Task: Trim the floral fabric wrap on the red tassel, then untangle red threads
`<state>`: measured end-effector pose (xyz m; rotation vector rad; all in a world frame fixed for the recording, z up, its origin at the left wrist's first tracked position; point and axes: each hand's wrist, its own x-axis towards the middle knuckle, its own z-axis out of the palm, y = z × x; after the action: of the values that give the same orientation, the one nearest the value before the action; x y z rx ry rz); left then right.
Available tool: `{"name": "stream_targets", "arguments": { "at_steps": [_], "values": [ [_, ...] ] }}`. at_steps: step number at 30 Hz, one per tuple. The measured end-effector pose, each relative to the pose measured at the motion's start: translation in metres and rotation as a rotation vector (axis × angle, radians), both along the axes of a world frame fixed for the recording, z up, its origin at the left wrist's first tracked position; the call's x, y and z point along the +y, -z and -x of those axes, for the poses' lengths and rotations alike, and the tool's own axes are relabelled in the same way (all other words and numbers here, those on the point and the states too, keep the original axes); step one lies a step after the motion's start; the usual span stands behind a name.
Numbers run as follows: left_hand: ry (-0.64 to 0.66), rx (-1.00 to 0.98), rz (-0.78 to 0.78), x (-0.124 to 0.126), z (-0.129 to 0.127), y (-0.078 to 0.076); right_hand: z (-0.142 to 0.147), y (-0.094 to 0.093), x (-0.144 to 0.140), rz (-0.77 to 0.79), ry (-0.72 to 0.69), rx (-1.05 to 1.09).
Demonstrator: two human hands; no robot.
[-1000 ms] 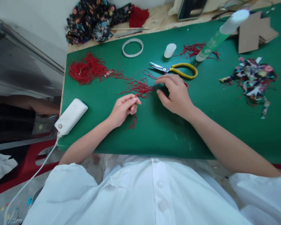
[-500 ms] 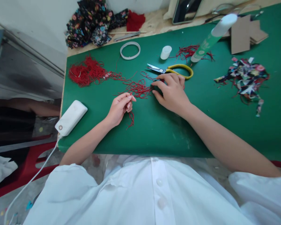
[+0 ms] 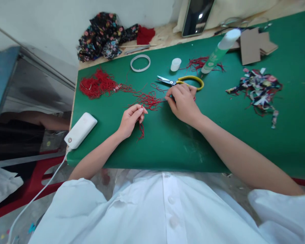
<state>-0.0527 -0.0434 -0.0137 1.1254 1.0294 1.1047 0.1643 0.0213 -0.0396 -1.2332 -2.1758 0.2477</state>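
Head view: the left hand pinches red strands, their ends hanging below; just beyond its fingers, nearer than the right's, loose threads lie sideways on the counter, reaching toward the right hand, its fingers drawn together, gripping what I cannot tell.

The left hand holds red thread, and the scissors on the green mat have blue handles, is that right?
The scissors on the green mat have yellow handles, not blue, as the head view shows; the left hand does hold red thread.
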Motion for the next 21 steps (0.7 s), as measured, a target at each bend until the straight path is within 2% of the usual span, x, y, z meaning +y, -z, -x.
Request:
{"name": "stream_targets", "arguments": {
  "at_steps": [3,5,9,12,15,21],
  "values": [
    [0.021,0.159,-0.293,-0.004,-0.009,-0.004,-0.003,-0.010,-0.004,-0.024,-0.079,0.021],
    [-0.034,0.234,-0.373,-0.004,-0.020,-0.009,-0.003,-0.018,-0.009,-0.029,-0.149,0.042],
    [-0.242,0.253,-0.268,0.006,-0.044,-0.019,-0.003,-0.031,-0.019,-0.042,-0.159,0.110],
    [-0.164,0.324,-0.193,0.019,-0.058,-0.023,-0.003,-0.036,-0.023,-0.027,-0.177,0.172],
    [-0.119,0.446,-0.204,0.027,-0.066,-0.020,-0.005,-0.038,-0.024,0.016,-0.177,0.217],
    [-0.103,0.515,-0.223,0.021,-0.066,-0.017,-0.005,-0.044,-0.026,0.139,-0.220,0.316]
  ]
}}
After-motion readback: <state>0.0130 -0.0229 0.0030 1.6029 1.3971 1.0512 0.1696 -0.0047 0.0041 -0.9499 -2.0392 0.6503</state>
